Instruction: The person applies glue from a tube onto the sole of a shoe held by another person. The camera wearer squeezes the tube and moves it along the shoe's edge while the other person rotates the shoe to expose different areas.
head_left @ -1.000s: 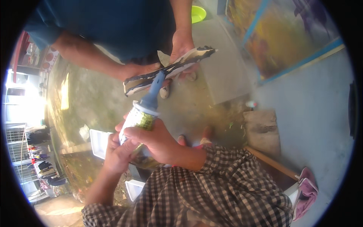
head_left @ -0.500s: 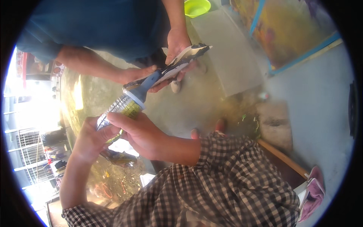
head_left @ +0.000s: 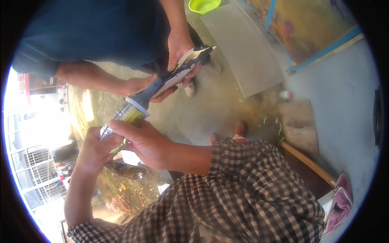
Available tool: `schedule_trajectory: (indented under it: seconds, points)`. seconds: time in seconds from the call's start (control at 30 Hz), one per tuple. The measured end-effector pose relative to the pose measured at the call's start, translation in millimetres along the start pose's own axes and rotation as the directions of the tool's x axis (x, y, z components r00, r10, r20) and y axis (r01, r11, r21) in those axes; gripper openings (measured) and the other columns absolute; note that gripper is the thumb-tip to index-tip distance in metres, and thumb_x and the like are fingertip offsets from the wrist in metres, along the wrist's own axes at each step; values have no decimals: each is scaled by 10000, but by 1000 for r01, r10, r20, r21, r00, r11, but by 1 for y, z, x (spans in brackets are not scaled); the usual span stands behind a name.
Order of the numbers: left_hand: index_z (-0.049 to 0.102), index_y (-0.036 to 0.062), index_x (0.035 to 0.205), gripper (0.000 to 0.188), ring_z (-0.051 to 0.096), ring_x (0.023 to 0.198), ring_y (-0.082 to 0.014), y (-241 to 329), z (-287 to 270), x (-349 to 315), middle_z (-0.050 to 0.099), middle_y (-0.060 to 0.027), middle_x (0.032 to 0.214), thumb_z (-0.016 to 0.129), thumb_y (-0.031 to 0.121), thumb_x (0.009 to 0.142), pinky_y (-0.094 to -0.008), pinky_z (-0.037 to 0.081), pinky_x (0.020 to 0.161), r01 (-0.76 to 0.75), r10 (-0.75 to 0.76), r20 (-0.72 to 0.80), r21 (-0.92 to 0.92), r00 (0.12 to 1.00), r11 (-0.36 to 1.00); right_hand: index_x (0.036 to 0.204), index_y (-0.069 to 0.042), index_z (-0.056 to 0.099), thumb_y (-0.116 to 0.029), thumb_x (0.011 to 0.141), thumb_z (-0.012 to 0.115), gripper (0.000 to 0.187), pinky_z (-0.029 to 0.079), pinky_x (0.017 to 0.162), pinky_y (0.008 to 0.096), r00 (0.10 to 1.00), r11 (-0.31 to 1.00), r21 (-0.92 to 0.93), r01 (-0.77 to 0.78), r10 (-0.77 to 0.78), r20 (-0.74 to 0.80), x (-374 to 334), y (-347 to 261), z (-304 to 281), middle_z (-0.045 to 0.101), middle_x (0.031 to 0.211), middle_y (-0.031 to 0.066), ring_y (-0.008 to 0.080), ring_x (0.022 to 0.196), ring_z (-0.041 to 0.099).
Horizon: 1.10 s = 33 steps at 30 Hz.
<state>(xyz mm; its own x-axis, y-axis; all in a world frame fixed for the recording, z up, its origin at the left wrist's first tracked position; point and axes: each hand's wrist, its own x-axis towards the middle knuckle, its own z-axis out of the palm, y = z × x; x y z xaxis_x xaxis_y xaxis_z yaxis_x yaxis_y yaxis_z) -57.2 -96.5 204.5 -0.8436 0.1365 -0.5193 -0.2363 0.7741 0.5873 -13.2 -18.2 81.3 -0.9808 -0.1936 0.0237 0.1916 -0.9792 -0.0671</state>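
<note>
My left hand and right hand have their fingers clamped round a shiny, white-rimmed cylinder, its smooth blue-grey spout overlapping the left end of a ragged black-and-cream strip in a co-worker's hands.

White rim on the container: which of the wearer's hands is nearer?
Right. The right hand holds the container just below the white rim; the left hand is farther from it, at the container's opposite end.

near, wide fisheye view downward from head-height
</note>
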Motion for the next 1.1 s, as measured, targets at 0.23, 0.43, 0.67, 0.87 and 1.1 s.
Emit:
schedule_trajectory:
  seconds: [0.23,0.43,0.67,0.87,1.1]
  points:
    - [597,7,998,369,452,536,-31,0,-6,21,564,17,709,747,274,792,-176,299,413,-42,44,201,-14,979,999,1086,-122,483,-399,839,642,403,390,845,357,1000,1000,14,20,-20,-4,9,-4,-12,532,999,5,111,936,506]
    - [606,9,987,371,507,578,-45,16,-5,-9,584,9,729,750,291,792,-183,373,472,18,-21,117,26,993,1000,1129,-128,473,-375,853,639,406,382,873,385,994,991,102,-86,79,77,3,2,-1,519,1039,2,117,965,498]
    - [616,1,995,373,520,599,-55,23,0,-4,610,-7,751,742,292,798,-191,374,481,37,-43,80,70,996,997,1130,-152,476,-376,870,630,376,374,881,387,995,986,145,-78,67,78,2,-4,-1,516,1039,-17,111,967,497]
    - [622,-14,1012,362,574,630,-99,35,-6,-6,637,-51,753,732,264,808,-195,424,512,52,-67,47,266,997,963,1118,-167,464,-413,872,618,381,345,901,392,988,975,194,-107,83,129,-3,-6,7,507,1017,-18,122,992,481]
    - [650,-49,927,246,602,589,-124,70,4,-13,654,-89,718,708,165,821,-245,462,456,36,-71,46,529,996,848,1137,-174,452,-444,871,603,408,311,931,409,981,967,226,-120,80,179,-2,-3,5,492,1068,-23,124,1055,443]
